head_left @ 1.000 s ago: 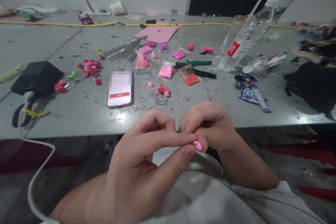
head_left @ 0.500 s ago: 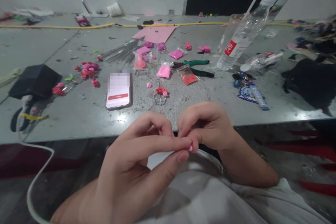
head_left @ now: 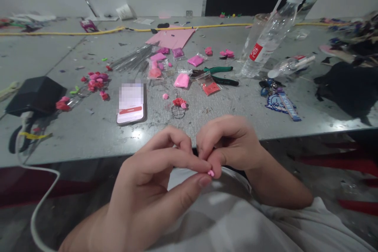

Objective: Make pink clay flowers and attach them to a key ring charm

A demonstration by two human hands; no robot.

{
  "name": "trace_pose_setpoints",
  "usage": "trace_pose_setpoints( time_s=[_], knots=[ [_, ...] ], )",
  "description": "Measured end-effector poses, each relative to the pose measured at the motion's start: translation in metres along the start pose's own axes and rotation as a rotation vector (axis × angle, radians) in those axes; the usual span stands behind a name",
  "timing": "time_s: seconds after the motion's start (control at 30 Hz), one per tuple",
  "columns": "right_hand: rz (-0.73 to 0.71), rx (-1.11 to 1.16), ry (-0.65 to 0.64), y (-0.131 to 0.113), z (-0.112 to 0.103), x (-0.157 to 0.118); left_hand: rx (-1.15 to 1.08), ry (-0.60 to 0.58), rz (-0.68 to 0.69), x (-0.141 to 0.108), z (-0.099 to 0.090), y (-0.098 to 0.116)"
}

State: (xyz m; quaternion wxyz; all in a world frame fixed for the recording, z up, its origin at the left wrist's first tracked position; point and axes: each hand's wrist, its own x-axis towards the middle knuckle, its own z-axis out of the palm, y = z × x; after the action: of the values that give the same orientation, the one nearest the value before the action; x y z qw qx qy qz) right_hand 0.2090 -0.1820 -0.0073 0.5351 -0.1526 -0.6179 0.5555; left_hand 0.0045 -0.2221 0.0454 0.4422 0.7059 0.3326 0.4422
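Note:
A tiny piece of pink clay (head_left: 210, 173) shows at the meeting fingertips of both hands, above my lap. My left hand (head_left: 156, 185) pinches it between thumb and index finger. Closed beside it, my right hand (head_left: 232, 145) presses its thumb and fingertips against the same piece; its other fingers are curled in. Beyond the hands, a round wire ring with red and pink clay roses (head_left: 179, 104) lies on the table, with a small pink clay ball (head_left: 165, 96) to its left.
Around the grey table (head_left: 159, 122) are a phone (head_left: 131, 102), green-handled pliers (head_left: 221, 75), bags of pink clay (head_left: 182, 80), a red clay bag (head_left: 210, 86), several clay roses (head_left: 97, 82), a water bottle (head_left: 262, 51), a keychain (head_left: 280, 102) and a black charger (head_left: 35, 94).
The pink clay has tipped slightly and shows more between the fingertips. Both hands stay pinched together; the view has shifted a little.

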Motion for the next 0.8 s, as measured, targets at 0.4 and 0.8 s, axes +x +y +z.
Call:
trace_pose_setpoints(
  time_s=[0.4, 0.8],
  knots=[
    [-0.145, -0.089, -0.024, -0.005, 0.004, 0.004, -0.054, 0.014, 0.013, 0.002, -0.001, -0.002],
    [-0.221, -0.064, -0.007, 0.001, 0.006, 0.000, -0.026, 0.016, 0.062, 0.004, -0.006, -0.020]
  ],
)
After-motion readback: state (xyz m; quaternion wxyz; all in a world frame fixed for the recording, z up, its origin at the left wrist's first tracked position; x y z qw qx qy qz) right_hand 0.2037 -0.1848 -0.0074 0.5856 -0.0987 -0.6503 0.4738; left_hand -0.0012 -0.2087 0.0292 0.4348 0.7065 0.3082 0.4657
